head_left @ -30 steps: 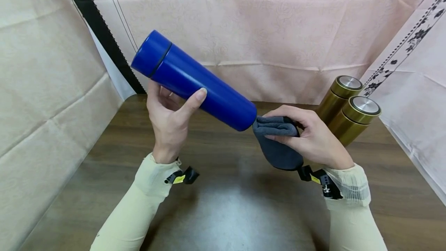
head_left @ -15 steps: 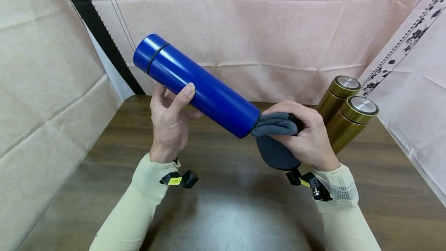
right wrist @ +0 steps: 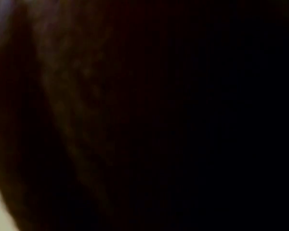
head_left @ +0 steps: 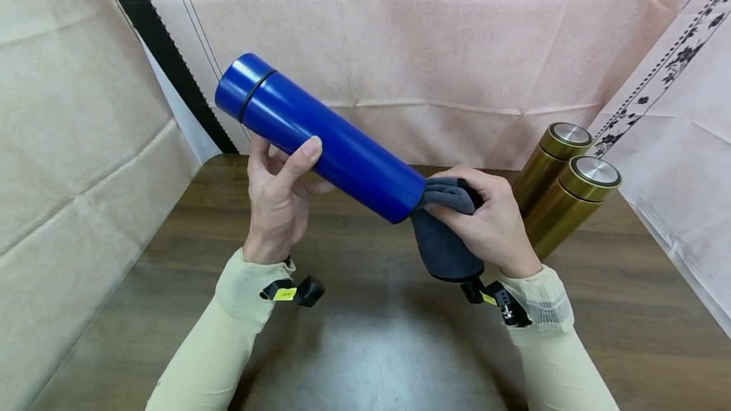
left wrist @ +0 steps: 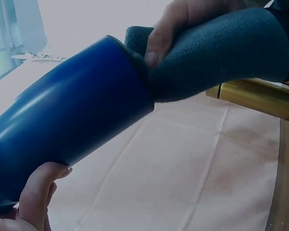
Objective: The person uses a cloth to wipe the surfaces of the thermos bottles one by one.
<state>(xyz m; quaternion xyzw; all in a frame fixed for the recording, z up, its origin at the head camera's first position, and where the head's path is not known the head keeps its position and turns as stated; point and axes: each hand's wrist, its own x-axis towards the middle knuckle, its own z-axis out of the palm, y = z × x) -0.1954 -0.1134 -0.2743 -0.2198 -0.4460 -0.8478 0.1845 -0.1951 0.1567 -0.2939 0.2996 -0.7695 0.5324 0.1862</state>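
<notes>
A blue thermos bottle is held tilted above the table, its lidded end up to the left and its base down to the right. My left hand grips it from below, thumb along the near side. In my right hand is a folded dark grey cloth, pinched between thumb and fingers and pressed at the bottle's base. Part of the cloth hangs down below the hand. The left wrist view shows the cloth against the base of the bottle. Dark, blurred cloth fills most of the right wrist view.
Two gold thermos bottles with silver-topped lids, one nearer and one behind it, stand on the right of the wooden table, close beside my right hand. Pale patterned fabric hangs behind the table and along both sides.
My right hand has moved left with the cloth, bringing it against the bottle's base. The left hand's thumb has shifted slightly left, and the bottle's base end has moved slightly right and down.
</notes>
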